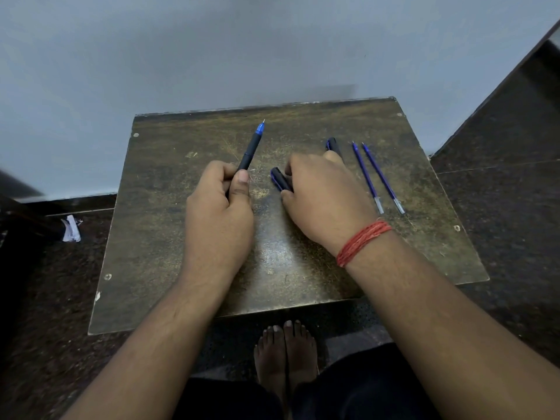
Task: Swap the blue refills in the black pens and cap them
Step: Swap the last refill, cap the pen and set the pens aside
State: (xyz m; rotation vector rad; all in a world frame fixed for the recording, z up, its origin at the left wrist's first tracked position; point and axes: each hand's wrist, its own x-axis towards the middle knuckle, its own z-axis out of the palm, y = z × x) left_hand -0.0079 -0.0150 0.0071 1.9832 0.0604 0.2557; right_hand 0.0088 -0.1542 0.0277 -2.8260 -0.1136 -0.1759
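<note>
My left hand (219, 207) grips an uncapped black pen (251, 148) by its lower barrel, the blue tip pointing up and away. My right hand (321, 195) lies low on the table, thumb and fingers pinching a black cap with a blue clip (280, 178). A second black piece with a blue clip (332, 145) pokes out from behind my right hand's fingers; most of it is hidden. Two loose blue refills (367, 177) (383, 177) lie side by side to the right of that hand, tips pointing away.
All of this sits on a small worn brown wooden table (151, 237) set against a pale wall. A crumpled white scrap (71, 228) lies on the dark floor at left. My bare feet (285, 356) show under the table's near edge.
</note>
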